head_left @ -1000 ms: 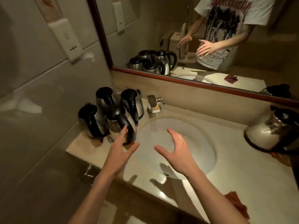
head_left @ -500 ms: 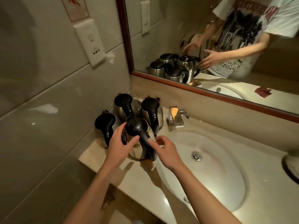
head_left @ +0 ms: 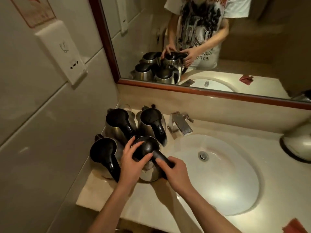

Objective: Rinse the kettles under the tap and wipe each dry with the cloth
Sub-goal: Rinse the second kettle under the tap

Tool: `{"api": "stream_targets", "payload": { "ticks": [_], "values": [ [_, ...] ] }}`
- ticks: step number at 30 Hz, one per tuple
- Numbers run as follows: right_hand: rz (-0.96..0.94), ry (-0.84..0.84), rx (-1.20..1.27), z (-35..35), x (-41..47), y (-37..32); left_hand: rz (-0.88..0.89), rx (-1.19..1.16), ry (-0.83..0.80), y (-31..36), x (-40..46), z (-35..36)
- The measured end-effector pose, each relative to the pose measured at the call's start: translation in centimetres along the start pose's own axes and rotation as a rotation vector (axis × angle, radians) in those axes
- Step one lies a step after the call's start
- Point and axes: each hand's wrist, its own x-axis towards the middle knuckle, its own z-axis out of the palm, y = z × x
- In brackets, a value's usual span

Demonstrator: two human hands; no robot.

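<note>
Standing on a beige counter [head_left: 148,202] left of the basin [head_left: 218,174], under a mirror [head_left: 252,47], the near kettle [head_left: 148,172] was gripped: left hand [head_left: 130,165] on lid, right hand [head_left: 176,172] curled round handle.

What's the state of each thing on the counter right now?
front-right kettle: upright, lid shut, held by both hands
left hand: fingers on its lid
right hand: grips its handle
other three kettles: upright, lids shut, untouched
tap: no water running
sink: empty basin, drain visible
red cloth: on counter, unused
</note>
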Motion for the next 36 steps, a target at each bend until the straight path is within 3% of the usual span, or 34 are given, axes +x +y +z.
{"api": "stream_targets", "payload": {
  "ticks": [6,16,22,36],
  "values": [
    [-0.064,0.217,-0.012,-1.2,-1.8,-0.2,0.002,-0.145,-0.068,1.4,-1.8,0.6],
    [-0.047,0.338,0.041,-11.8,-3.7,0.4,0.195,-0.105,-0.173,6.9,-3.7,8.7],
    [-0.009,0.416,0.114,-15.9,-3.8,1.9,0.152,-0.213,-0.321,9.3,-3.7,12.4],
    [0.181,0.431,0.187,-13.5,-1.9,6.3,0.311,-0.079,-0.55,9.7,-1.3,15.0]
  ]
}}
